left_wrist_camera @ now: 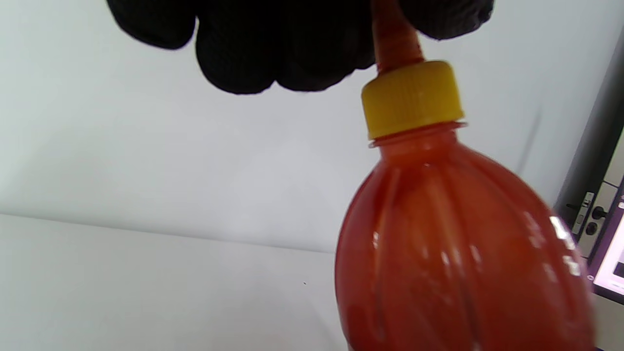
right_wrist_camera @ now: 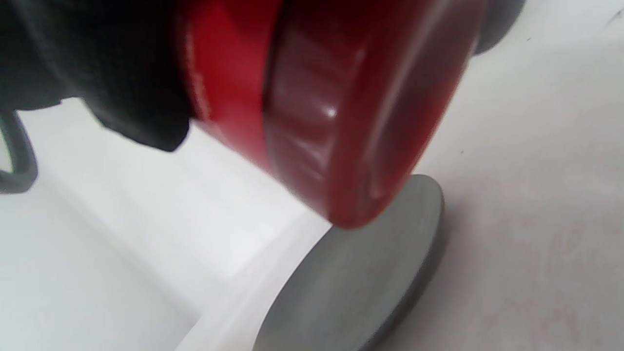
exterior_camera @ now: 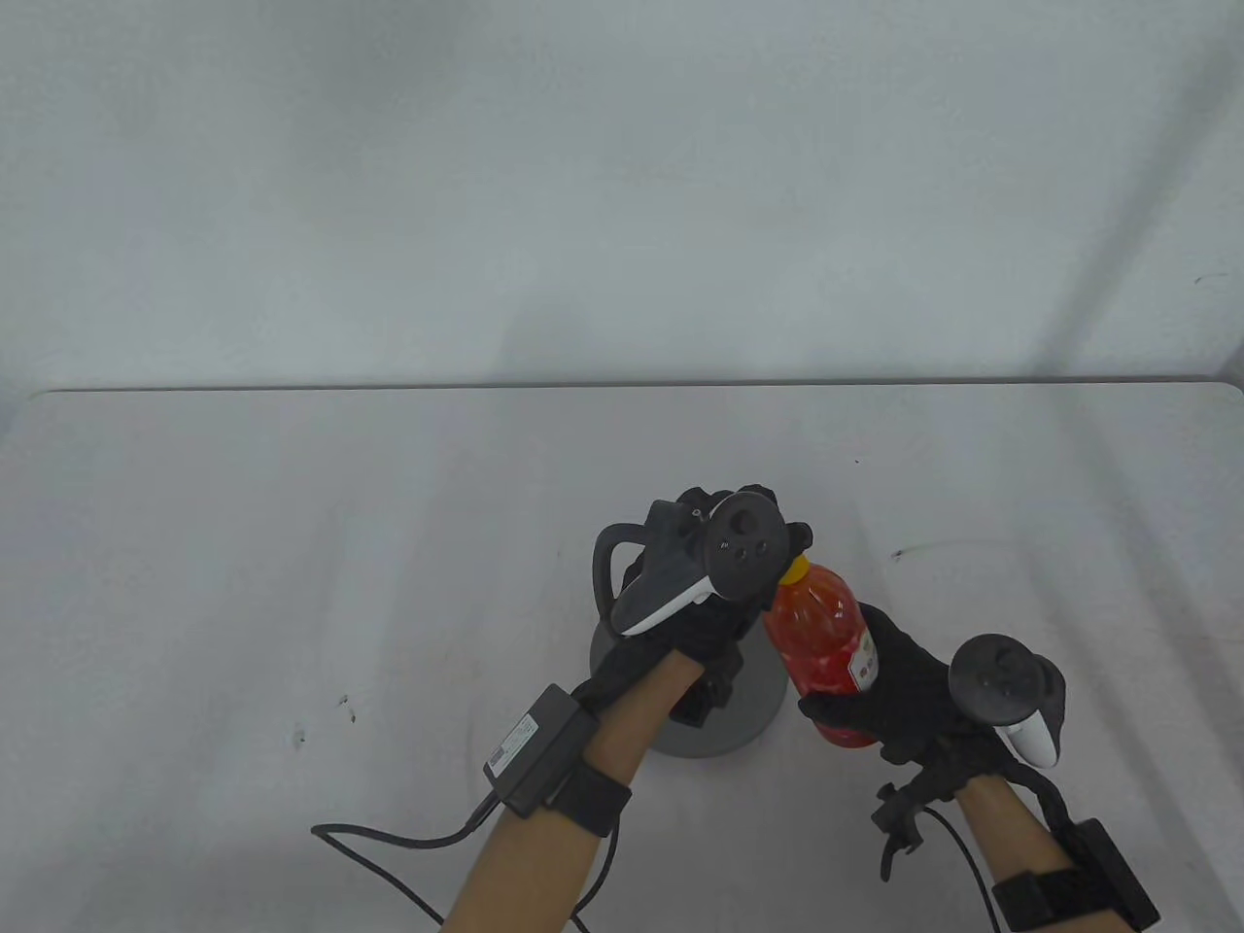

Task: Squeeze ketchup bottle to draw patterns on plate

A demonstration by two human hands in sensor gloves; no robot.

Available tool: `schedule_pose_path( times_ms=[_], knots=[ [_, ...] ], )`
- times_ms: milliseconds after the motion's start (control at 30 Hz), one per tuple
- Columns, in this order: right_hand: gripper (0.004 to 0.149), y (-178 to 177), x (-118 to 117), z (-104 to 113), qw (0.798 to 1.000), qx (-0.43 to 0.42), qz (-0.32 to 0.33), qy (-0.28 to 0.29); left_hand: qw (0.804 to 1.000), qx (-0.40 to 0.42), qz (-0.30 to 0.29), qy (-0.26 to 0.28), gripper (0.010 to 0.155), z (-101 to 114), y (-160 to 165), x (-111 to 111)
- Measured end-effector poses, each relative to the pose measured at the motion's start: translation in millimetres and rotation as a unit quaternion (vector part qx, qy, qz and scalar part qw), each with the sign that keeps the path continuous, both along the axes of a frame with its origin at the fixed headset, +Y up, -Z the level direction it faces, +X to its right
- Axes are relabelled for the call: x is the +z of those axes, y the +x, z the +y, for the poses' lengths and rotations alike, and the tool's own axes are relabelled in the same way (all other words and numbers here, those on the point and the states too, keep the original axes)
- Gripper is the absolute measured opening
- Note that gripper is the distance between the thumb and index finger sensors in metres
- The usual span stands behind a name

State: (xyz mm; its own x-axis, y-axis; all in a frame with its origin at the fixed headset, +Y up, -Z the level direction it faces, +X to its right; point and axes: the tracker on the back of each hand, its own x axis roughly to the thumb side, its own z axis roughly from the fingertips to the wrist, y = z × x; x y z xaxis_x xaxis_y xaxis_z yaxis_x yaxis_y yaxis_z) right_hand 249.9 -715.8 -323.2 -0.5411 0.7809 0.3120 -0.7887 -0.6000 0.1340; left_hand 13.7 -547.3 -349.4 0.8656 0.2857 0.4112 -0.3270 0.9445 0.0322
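A red ketchup bottle [exterior_camera: 824,641] with a yellow collar [exterior_camera: 795,570] is held tilted above the table, nozzle pointing up and left. My right hand [exterior_camera: 904,685] grips its lower body around the label. My left hand [exterior_camera: 792,536] is at the bottle's top, mostly hidden under its tracker. In the left wrist view its fingers [left_wrist_camera: 239,53] pinch the red nozzle [left_wrist_camera: 392,44] above the yellow collar [left_wrist_camera: 412,97]. A round grey plate [exterior_camera: 763,695] lies on the table under my left forearm. The right wrist view shows the bottle's base [right_wrist_camera: 341,122] over the plate [right_wrist_camera: 365,273].
The white table [exterior_camera: 292,544] has a few small dark specks, and a grey wall stands behind its far edge. A black cable [exterior_camera: 389,841] trails from my left wrist pack along the near edge.
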Motion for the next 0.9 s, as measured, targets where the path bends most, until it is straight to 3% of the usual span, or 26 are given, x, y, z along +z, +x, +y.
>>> schedule_pose_path(
  times_ms=[133, 267, 667, 767, 900],
  knots=[
    [0.093, 2, 0, 1, 1.000, 0.000, -0.007, 0.004, 0.999, 0.000, -0.049, -0.002, 0.062, 5, 1, 5],
    [0.093, 4, 0, 2, 1.000, -0.003, -0.007, 0.007, 0.998, 0.030, -0.054, -0.004, 0.050, 9, -2, 5],
    [0.093, 2, 0, 0, 1.000, 0.010, -0.004, 0.008, 1.000, 0.008, -0.002, 0.000, 0.051, 8, -7, -1],
    [0.093, 2, 0, 0, 1.000, 0.010, -0.004, 0.007, 0.999, 0.026, -0.024, -0.016, 0.061, 7, -9, 1],
    [0.094, 2, 0, 0, 1.000, 0.008, -0.005, 0.005, 0.997, 0.031, -0.063, -0.031, 0.058, 9, -9, 0]
  ],
)
